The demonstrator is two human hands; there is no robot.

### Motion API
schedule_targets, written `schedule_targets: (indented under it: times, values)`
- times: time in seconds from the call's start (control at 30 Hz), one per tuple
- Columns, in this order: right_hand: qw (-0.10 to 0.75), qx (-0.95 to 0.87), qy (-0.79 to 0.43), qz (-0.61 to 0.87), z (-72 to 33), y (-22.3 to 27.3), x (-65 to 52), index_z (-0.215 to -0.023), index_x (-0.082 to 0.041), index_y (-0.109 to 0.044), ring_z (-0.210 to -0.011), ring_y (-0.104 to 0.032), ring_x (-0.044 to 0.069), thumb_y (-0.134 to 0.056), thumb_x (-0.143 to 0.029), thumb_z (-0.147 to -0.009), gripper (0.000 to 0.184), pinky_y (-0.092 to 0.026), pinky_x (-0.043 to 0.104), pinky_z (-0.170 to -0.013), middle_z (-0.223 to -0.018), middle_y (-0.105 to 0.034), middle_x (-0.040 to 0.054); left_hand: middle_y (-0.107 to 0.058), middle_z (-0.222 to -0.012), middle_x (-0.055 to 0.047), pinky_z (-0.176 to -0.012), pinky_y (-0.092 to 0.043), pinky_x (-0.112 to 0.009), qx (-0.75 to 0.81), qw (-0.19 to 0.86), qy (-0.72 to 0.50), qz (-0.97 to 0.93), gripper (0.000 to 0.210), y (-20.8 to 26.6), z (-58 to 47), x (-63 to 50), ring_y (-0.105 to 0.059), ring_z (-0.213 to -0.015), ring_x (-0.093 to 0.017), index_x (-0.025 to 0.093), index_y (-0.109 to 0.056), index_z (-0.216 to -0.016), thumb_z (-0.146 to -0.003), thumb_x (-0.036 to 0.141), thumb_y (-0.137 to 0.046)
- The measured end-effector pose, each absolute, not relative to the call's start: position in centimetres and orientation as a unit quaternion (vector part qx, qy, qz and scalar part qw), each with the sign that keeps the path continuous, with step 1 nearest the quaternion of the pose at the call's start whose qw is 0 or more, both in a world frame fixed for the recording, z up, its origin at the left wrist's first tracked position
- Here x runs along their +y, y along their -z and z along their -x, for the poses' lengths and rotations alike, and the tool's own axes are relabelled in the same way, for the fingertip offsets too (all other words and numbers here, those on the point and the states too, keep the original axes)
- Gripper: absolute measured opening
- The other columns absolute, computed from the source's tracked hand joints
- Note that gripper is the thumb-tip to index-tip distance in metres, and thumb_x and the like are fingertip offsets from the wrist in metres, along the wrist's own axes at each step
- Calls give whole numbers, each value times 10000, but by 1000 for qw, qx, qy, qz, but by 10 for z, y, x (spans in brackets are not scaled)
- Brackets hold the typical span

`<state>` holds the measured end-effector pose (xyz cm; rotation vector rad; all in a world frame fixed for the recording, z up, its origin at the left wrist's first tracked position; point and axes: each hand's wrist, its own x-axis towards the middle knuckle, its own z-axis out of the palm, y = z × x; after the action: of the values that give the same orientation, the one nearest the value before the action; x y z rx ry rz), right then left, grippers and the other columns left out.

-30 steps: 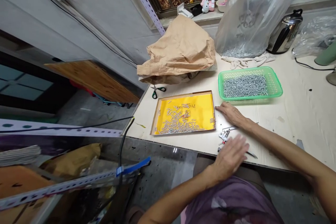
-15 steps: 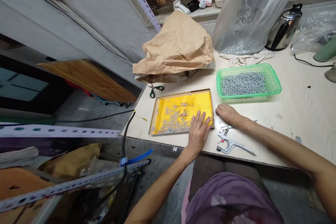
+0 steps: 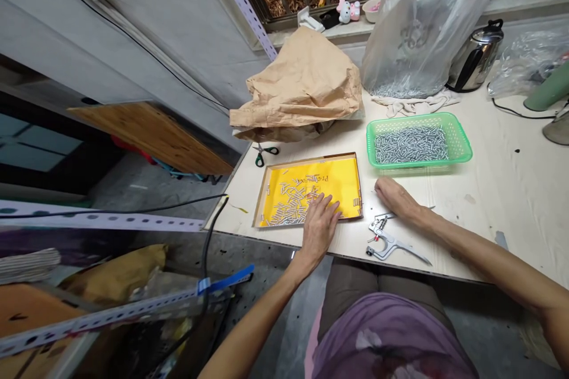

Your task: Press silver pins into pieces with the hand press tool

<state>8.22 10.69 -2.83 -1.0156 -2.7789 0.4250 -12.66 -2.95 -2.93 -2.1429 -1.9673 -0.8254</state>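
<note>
My left hand [image 3: 320,222] lies over the front rim of a shallow box [image 3: 344,174] lined in yellow, its fingers spread. Just beyond and left of the fingertips, small metal pins [image 3: 284,207] are scattered on the yellow lining. A few more pins sit by the box's right wall. To the right of the box, my right hand [image 3: 395,196] rests on the table with its fingers curled in; what they may hold is hidden. Below it lies a pair of metal hand pliers [image 3: 391,244] with a spring and a red part.
A green basket [image 3: 462,151] full of similar metal pins stands behind my right hand. Farther back are a brown paper bag [image 3: 306,83], a clear plastic bag [image 3: 400,53] and a kettle [image 3: 478,59]. Green-handled scissors [image 3: 262,155] lie behind the box's left corner.
My left hand has slid left from the box's right side towards the scattered pins. My right hand has moved slightly right, away from the box's edge.
</note>
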Motion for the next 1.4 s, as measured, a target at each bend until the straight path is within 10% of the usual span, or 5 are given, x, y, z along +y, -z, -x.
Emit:
schedule_targets:
  times: [0.83, 1.03, 1.23, 1.4]
  values:
    - [-30, -956, 6, 290, -49, 19, 100, -916, -87, -628, -797, -562, 221, -357, 33, -835, 306, -429, 309, -648, -832, -606, 131, -652, -1159, -115, -992, -487, -498, -620, 43, 301, 724, 201, 29, 112, -26, -531, -1221, -271, 188, -662, -1036, -929, 207, -493]
    - [10, -946, 22, 325, -73, -25, 116, -963, -94, -612, -854, -565, 209, -310, 63, -840, 361, -473, 302, -672, -889, -613, 130, -659, -1141, -108, -990, -481, -499, -619, 50, 309, 720, 202, 32, 114, -24, -545, -1198, -273, 193, -665, -1031, -932, 228, -492]
    - [248, -884, 15, 395, -110, -64, 134, -1280, -115, -495, -1142, -515, 295, -362, -78, -897, 407, -503, 453, -863, -1305, -505, 194, -674, -1062, -102, -956, -479, -463, -661, 58, 276, 696, 205, 25, 137, -21, -574, -1095, -257, 193, -685, -995, -928, 226, -495]
    - [167, -930, -143, 294, -133, -31, 92, -1040, -162, -638, -885, -641, 201, -397, -204, -940, 264, -538, 327, -755, -1008, -659, 107, -673, -834, -68, -775, -501, -350, -738, 37, 202, 643, 159, 13, 177, -15, -587, -830, -214, 193, -715, -866, -880, 209, -558]
